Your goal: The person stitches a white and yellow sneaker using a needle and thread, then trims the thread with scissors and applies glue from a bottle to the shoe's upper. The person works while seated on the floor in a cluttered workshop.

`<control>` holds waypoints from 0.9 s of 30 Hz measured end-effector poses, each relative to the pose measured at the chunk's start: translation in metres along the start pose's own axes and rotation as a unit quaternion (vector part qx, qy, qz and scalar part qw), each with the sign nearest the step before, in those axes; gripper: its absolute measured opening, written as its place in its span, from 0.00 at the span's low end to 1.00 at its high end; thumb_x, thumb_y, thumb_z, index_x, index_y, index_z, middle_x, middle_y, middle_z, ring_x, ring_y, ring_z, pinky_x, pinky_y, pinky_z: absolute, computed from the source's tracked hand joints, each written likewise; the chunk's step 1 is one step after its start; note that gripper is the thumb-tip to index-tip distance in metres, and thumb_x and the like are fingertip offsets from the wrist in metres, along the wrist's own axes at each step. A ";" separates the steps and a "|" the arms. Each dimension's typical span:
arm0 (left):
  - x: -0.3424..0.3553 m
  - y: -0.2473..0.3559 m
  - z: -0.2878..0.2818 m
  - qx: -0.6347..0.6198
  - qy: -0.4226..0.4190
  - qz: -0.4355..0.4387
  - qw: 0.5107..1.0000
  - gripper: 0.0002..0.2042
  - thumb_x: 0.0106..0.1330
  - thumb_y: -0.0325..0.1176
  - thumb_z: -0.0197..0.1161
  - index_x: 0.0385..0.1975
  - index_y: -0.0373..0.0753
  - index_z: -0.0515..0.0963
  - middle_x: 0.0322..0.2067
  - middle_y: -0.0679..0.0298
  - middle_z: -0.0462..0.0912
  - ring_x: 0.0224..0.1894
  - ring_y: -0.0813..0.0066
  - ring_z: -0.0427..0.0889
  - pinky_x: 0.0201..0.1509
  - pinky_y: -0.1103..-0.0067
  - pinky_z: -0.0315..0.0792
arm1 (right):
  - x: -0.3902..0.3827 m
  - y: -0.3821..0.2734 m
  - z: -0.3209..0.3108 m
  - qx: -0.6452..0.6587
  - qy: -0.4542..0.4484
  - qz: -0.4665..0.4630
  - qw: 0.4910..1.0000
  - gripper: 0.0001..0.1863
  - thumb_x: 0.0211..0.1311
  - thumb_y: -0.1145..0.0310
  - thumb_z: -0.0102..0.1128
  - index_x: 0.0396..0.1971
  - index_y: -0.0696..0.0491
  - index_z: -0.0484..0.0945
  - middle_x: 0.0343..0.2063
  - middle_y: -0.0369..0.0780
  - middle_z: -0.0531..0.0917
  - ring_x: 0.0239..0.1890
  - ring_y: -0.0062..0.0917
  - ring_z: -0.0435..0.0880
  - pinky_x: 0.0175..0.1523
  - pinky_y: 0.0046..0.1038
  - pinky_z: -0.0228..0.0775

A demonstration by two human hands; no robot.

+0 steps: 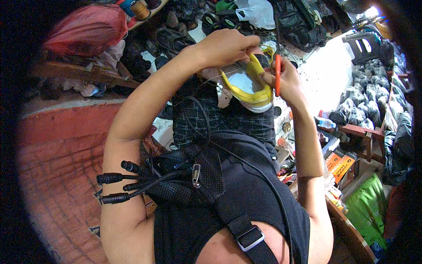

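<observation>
A yellow shoe [251, 96] with a white sole rests over my knees, its opening facing up. My left hand [226, 46] is closed at the shoe's far end, with its fingertips pinching the yellow edge. A thin pale thread [213, 76] runs out to the left of the shoe. On the shoe's right side, my right hand [288, 83] is closed around a slim orange handle [278, 75]. The rest of that tool is hidden, so its kind does not show. The right thumb lies close to the shoe's yellow upper.
Dark shoes [169, 40] and plastic bags lie beyond my knees. At the upper left sits a red bag [85, 31] near thread spools [140, 9]. To the right are a grey plastic stool [362, 46], several plastic-wrapped bundles [367, 94] and a green bag [367, 207].
</observation>
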State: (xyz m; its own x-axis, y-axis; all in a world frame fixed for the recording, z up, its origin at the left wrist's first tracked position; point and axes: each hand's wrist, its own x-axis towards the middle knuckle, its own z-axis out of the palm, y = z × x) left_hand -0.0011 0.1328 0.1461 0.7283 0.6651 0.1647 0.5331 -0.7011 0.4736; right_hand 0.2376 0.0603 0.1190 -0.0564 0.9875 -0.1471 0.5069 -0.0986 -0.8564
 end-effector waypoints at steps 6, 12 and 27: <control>-0.029 0.004 0.010 0.134 0.067 0.032 0.988 0.10 0.60 0.43 0.71 0.35 0.47 0.89 0.65 0.61 0.78 0.64 0.51 0.76 0.63 0.59 0.73 | 0.024 0.017 -0.005 -0.052 -0.023 -0.009 0.998 0.25 0.46 0.58 0.74 0.39 0.60 0.80 0.31 0.46 0.85 0.34 0.33 0.84 0.45 0.36 0.76; -0.032 0.016 0.003 0.178 -0.075 -0.119 0.974 0.24 0.48 0.56 0.78 0.40 0.46 0.91 0.73 0.54 0.67 0.71 0.47 0.67 0.67 0.56 0.73 | 0.002 -0.013 -0.030 -0.116 0.002 -0.052 0.992 0.22 0.54 0.62 0.81 0.41 0.57 0.80 0.29 0.31 0.78 0.31 0.15 0.73 0.35 0.22 0.66; -0.008 -0.004 0.006 0.128 -0.110 -0.092 0.981 0.09 0.48 0.39 0.74 0.30 0.49 0.90 0.69 0.51 0.73 0.64 0.49 0.77 0.63 0.62 0.77 | -0.027 -0.113 -0.059 -0.651 -0.080 -0.305 0.690 0.08 0.52 0.64 0.71 0.30 0.51 0.85 0.27 0.41 0.87 0.35 0.34 0.90 0.35 0.36 0.81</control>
State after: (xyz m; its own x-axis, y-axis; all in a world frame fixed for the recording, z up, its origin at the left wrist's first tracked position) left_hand -0.0068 0.1285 0.1381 0.6704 0.7342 -0.1072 0.7340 -0.6351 0.2406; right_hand 0.2324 0.0523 0.2489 -0.6433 0.7592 -0.0985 0.6832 0.6274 0.3736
